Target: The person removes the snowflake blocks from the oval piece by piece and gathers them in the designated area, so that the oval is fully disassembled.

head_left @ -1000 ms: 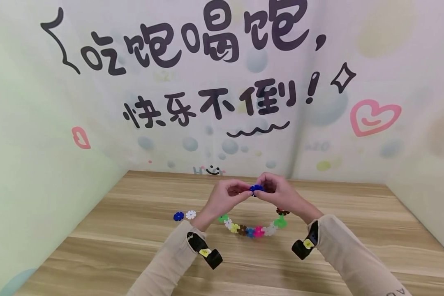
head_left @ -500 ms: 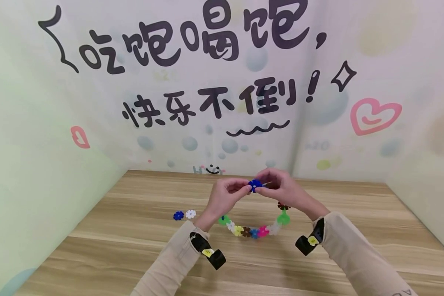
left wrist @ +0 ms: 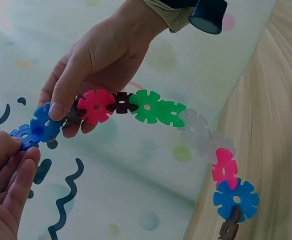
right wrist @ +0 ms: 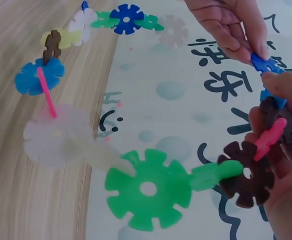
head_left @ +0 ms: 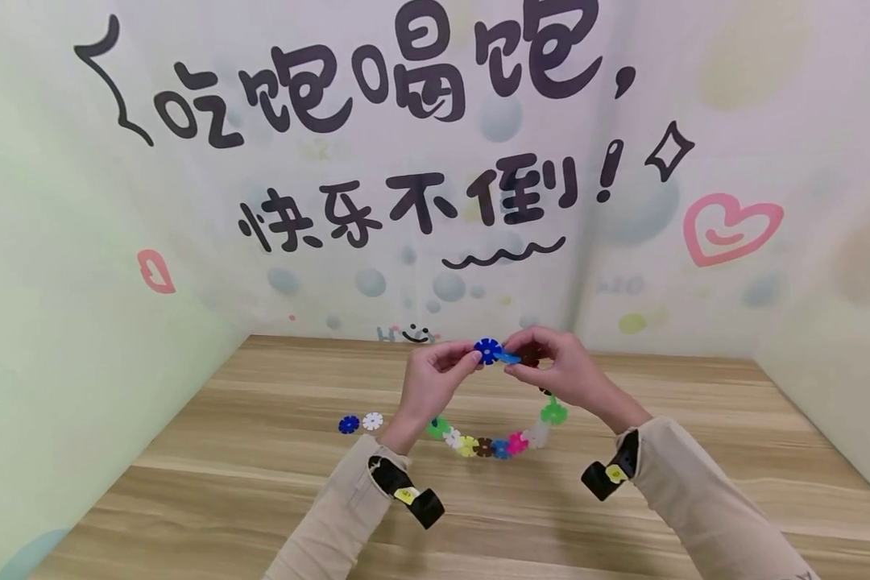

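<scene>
My left hand [head_left: 438, 374] pinches a dark blue snowflake disc [head_left: 487, 351] between thumb and fingers, up above the table. Linked into its edge is a lighter blue disc [left wrist: 47, 122], which my right hand [head_left: 560, 364] pinches. From there a chain of slotted plastic discs hangs in a curve: brown, pink [left wrist: 96, 106], brown, green [right wrist: 148, 189], clear, pink, blue [right wrist: 40, 76], brown, yellow and more. In the right wrist view its far stretch includes another dark blue disc [right wrist: 127, 19] and a clear disc [right wrist: 171, 31].
Two loose discs, one dark blue [head_left: 349, 424] and one white [head_left: 373, 421], lie on the wood-grain table [head_left: 210, 491] left of my left forearm. A printed cloth wall [head_left: 377, 282] stands behind the table's far edge, with pale walls at both sides.
Both hands have risen slightly, and the dark blue disc has moved up and left. My fingers have drawn apart, so the lighter blue disc now shows between them.
</scene>
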The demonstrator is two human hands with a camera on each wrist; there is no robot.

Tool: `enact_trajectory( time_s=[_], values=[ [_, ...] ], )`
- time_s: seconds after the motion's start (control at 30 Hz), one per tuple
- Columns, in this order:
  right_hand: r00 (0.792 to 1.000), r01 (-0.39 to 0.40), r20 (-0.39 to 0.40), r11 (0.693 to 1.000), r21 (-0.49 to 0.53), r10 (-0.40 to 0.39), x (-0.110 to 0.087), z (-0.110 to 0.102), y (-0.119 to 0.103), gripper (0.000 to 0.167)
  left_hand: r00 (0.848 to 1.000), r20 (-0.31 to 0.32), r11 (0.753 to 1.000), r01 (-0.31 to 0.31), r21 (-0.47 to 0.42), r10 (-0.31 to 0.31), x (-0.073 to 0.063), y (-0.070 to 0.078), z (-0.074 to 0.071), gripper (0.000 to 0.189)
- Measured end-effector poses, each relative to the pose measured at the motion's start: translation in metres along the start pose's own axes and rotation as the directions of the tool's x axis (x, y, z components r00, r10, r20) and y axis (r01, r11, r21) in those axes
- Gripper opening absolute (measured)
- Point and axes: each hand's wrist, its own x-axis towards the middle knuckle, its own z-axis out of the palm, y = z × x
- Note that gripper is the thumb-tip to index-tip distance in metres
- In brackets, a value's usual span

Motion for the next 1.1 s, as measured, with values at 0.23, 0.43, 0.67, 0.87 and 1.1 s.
enact_trajectory(
  time_s=[0.23,0.43,0.67,0.87,1.1],
  values=[
    [0.994,0.070,-0.086,0.997,-0.011,-0.071,0.003,0.007,0.000,0.014,0.999,-0.040,0.997,0.029,-0.066,-0.032,0.002,-0.012,-0.001,0.018],
    [0.991,0.084,-0.104,0.995,-0.050,-0.088,0.004,0.010,0.001,0.016,0.999,-0.040,0.994,0.032,-0.109,-0.036,0.005,-0.032,-0.002,0.018],
    [0.993,0.059,-0.095,0.996,-0.066,-0.065,0.003,0.011,0.002,0.018,0.999,0.018,0.995,0.052,-0.088,-0.051,0.006,-0.031,-0.003,0.019],
    [0.994,0.054,-0.093,0.995,-0.085,-0.062,0.004,0.012,0.001,0.014,0.996,0.036,0.990,0.091,-0.111,-0.087,0.004,-0.014,-0.003,0.017],
    [0.991,0.068,-0.109,0.993,-0.093,-0.078,0.004,0.013,0.003,0.016,0.997,0.022,0.995,0.078,-0.066,-0.076,0.002,-0.003,0.002,0.016]
  ],
)
